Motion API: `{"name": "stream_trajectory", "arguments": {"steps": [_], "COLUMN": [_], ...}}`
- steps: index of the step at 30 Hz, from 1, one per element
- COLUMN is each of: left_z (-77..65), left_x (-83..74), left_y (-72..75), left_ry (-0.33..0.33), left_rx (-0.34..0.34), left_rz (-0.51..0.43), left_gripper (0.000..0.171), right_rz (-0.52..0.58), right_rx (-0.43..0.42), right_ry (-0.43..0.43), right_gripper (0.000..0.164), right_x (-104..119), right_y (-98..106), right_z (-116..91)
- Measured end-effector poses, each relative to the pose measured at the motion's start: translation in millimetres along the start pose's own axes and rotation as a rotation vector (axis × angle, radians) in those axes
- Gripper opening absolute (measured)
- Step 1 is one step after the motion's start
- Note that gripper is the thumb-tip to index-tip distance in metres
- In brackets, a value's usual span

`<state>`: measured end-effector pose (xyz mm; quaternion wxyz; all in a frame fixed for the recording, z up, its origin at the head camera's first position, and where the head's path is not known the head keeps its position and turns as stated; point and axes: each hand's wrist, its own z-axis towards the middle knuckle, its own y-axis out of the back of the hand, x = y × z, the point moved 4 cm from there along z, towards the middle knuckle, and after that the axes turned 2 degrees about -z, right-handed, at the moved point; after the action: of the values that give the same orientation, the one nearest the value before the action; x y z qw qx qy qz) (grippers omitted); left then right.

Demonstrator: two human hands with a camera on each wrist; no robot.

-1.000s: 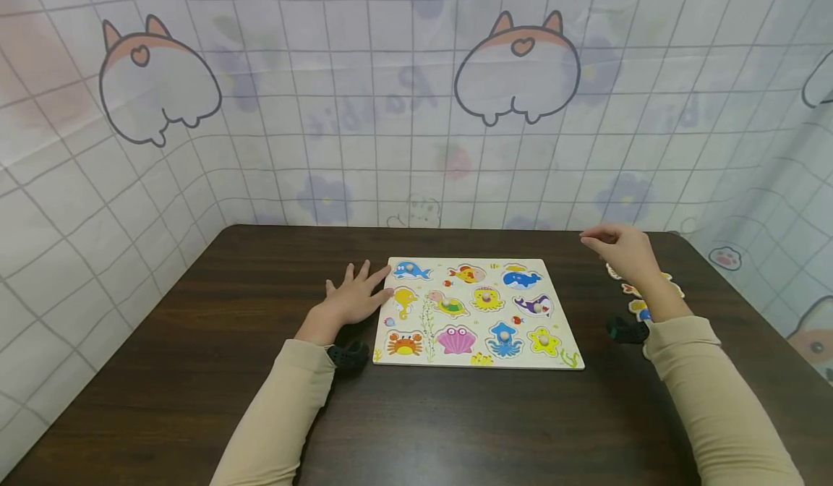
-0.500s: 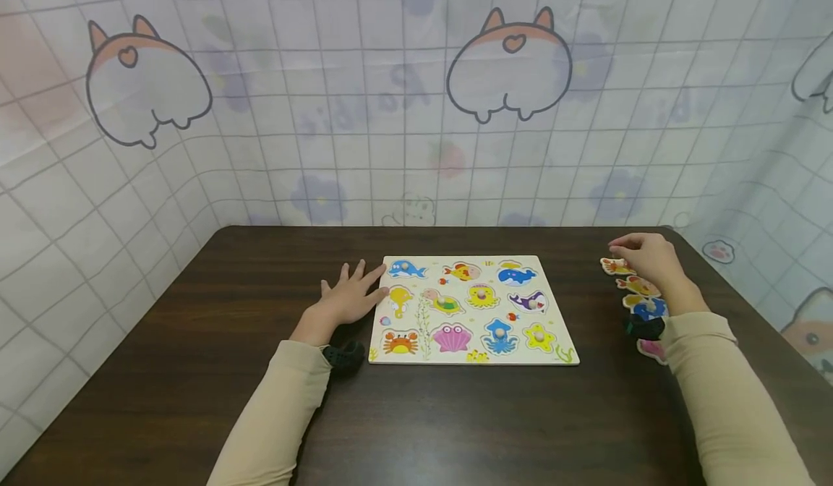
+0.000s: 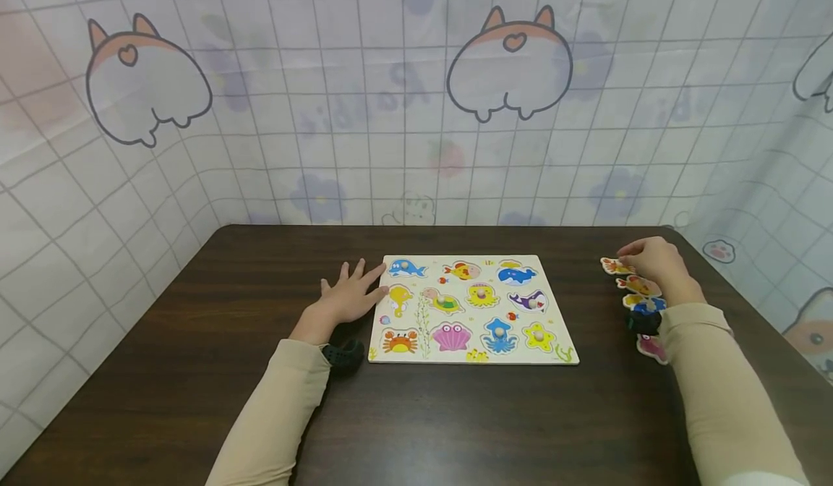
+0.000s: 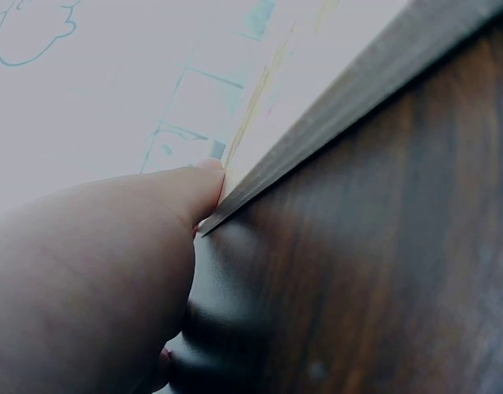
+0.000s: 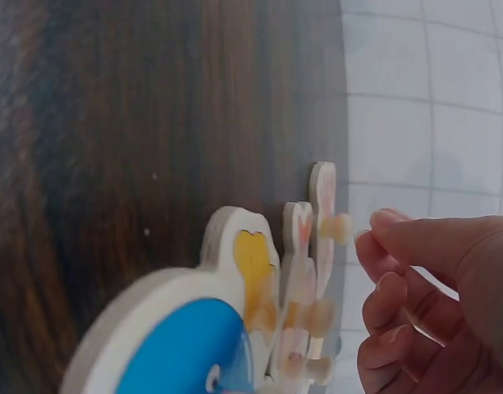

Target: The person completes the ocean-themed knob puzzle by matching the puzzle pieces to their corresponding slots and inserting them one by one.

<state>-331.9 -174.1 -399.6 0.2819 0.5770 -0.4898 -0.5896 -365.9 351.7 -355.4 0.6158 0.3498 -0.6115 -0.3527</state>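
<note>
A white sea-animal puzzle board [image 3: 424, 260] lies flat on the table. My left hand [image 3: 345, 301] rests at its left edge, fingers spread; in the left wrist view the thumb [image 4: 203, 185] touches the board's edge [image 4: 317, 115]. To the right, my right hand [image 3: 654, 262] is over an orange puzzle piece [image 3: 610, 265]. In the right wrist view, its thumb and index fingertips come close together beside that piece's wooden knob [image 5: 339, 228], with a small gap to it. The other fingers are loosely curled. Part of the orange piece is hidden by the hand.
Nearer me in the same row lie a fish piece [image 3: 636, 285], a blue whale piece [image 3: 644, 307] with yellow on it, and a pink piece [image 3: 653, 348]. Several pieces with knobs, such as the starfish [image 3: 539, 336], sit in the board. A patterned cloth [image 3: 364, 153] hangs behind the table.
My right hand has come down onto the row of loose pieces, reaching the orange one. The head view has shifted slightly. My left hand stays at the board's edge.
</note>
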Motion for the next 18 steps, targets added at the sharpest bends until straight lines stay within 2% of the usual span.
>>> {"name": "stream_trajectory", "arguments": {"steps": [9,18], "left_z": [1.2,-0.4], "left_x": [0.4,-1.2], "left_y": [-2.6,0.3], "left_ry": [-0.004,-0.003], "left_rx": [0.003,-0.006], "left_rz": [-0.005,0.001], "left_gripper": [0.065,0.064], "right_rz": [-0.021,-0.029], "right_rx": [0.022,0.047], "right_ry": [-0.087,-0.085], "right_gripper": [0.037,0.035], "right_x": [-4.8,-9.0], "right_y": [-2.4,-0.3], "right_z": [2.6,5.7]}}
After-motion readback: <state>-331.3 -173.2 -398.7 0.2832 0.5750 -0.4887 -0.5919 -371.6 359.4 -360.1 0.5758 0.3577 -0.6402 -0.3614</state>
